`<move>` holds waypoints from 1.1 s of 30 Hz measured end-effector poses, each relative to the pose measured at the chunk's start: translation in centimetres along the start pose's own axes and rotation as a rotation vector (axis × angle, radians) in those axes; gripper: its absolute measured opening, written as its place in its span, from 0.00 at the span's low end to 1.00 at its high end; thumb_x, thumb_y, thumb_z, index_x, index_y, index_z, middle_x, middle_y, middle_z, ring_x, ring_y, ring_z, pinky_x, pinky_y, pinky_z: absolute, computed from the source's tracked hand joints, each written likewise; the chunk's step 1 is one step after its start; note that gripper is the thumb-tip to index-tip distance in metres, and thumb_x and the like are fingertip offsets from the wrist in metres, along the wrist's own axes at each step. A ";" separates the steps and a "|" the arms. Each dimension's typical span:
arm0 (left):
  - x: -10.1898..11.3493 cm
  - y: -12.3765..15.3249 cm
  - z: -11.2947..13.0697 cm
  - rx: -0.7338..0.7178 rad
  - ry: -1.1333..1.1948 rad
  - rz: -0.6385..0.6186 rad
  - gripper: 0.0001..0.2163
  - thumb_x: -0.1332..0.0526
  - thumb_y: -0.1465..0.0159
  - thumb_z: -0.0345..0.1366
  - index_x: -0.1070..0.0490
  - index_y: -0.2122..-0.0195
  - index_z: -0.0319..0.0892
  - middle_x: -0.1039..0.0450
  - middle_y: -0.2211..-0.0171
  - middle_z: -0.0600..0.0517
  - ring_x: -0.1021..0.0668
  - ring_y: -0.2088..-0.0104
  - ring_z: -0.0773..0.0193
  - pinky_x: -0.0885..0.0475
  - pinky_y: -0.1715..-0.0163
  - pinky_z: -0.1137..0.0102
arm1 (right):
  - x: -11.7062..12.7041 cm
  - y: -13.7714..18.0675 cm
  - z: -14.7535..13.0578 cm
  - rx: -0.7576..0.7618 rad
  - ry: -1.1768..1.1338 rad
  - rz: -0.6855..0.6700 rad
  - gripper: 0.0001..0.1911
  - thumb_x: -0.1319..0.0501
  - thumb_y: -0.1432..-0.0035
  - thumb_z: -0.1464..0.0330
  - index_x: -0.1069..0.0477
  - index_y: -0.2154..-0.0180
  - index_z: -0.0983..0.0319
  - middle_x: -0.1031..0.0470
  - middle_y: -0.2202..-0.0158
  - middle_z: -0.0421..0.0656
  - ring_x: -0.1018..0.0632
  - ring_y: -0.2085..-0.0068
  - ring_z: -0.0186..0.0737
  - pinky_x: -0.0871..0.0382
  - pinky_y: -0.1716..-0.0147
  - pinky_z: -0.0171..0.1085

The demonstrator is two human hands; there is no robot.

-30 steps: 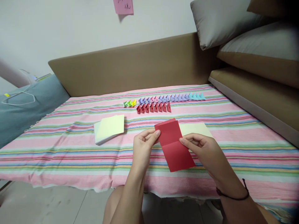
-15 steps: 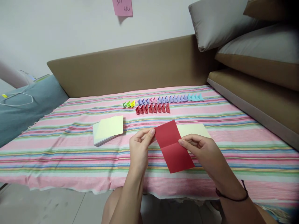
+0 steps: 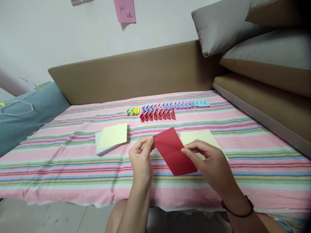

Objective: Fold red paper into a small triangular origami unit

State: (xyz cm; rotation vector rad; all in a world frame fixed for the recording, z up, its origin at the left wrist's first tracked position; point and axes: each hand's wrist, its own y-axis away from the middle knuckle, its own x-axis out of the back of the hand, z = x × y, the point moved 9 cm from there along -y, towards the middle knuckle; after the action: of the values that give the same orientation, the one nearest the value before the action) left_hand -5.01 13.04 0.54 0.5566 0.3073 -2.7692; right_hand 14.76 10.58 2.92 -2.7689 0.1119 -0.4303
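Note:
A sheet of red paper (image 3: 173, 152) with a crease across its middle is held tilted above the striped cloth. My left hand (image 3: 142, 152) pinches its upper left corner between thumb and fingers. On the opposite side, my right hand (image 3: 210, 160) grips the right edge close to the crease. Partly behind my right hand lies a pale yellow sheet (image 3: 194, 136) on the cloth. To the left rests a stack of pale paper (image 3: 113, 137). Farther back stand a row of small red folded paper boats (image 3: 155, 115) and a row of purple, pink and blue ones (image 3: 178, 105).
The striped cloth (image 3: 73, 168) covers a bed or sofa seat with a brown backrest (image 3: 131, 76). Grey and brown cushions (image 3: 267, 51) are piled at the right. A blue-grey cushion (image 3: 36, 113) lies at the left. A pink note (image 3: 125, 11) is stuck to the wall.
Both hands have shifted slightly left with the red paper, which is turned a little and tilted flatter. More of the pale yellow sheet shows. The camera view has tipped upward slightly.

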 end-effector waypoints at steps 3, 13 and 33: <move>0.0 -0.1 0.0 0.023 0.026 0.017 0.07 0.32 0.48 0.36 0.24 0.72 0.39 0.24 0.75 0.53 0.24 0.72 0.68 0.28 0.67 0.73 | 0.1 0.0 -0.4 0.036 0.026 0.015 0.08 0.40 0.42 0.66 0.29 0.74 0.59 0.27 0.71 0.41 0.27 0.68 0.39 0.35 0.69 0.36; -2.3 0.7 -0.7 0.161 0.016 -0.174 0.13 0.30 0.52 0.41 0.23 0.67 0.39 0.22 0.72 0.49 0.23 0.72 0.64 0.30 0.71 0.73 | -0.7 0.2 -0.2 0.026 -0.004 -0.070 0.07 0.41 0.42 0.66 0.29 0.72 0.58 0.27 0.70 0.41 0.27 0.67 0.37 0.33 0.71 0.33; -2.5 1.5 -0.7 0.175 -0.048 -0.090 0.11 0.29 0.53 0.39 0.28 0.80 0.37 0.29 0.81 0.54 0.30 0.79 0.70 0.35 0.77 0.75 | -2.3 0.7 2.0 -0.208 -0.170 -0.154 0.09 0.40 0.44 0.60 0.24 0.70 0.58 0.22 0.70 0.41 0.24 0.69 0.39 0.31 0.73 0.33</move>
State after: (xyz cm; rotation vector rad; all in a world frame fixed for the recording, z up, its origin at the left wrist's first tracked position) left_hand -2.13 12.46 0.72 0.5285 0.0812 -2.9101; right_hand 13.16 10.87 0.27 -3.0180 -0.1041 -0.2293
